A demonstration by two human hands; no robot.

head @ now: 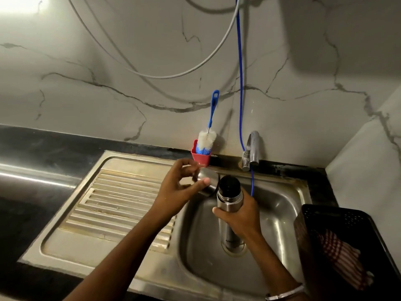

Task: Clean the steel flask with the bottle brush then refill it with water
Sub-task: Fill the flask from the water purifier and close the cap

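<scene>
From the head camera, you look down at a stainless steel sink (282,205) with a ribbed draining board (121,205) to its left. Your right hand (240,216) grips a tall cylindrical steel flask (229,198) around its upper body, fingers curled round it, holding it upright over the basin with its dark mouth uncovered. Your left hand (178,187) holds the flask's steel cap (208,181) just beside the flask's top, thumb and fingertips pinching it. Behind your hands, a bottle brush with white and blue bristles and a blue handle (209,137) stands head-down in a small red plastic cup (200,158) at the sink's back edge, leaning against the marbled white wall (108,83). A chrome tap (252,148) rises to the right of the cup, with a thin blue hose (239,83) hanging past it into the basin. A black perforated basket (338,218) holding a red checked cloth (340,257) sits at the right.
</scene>
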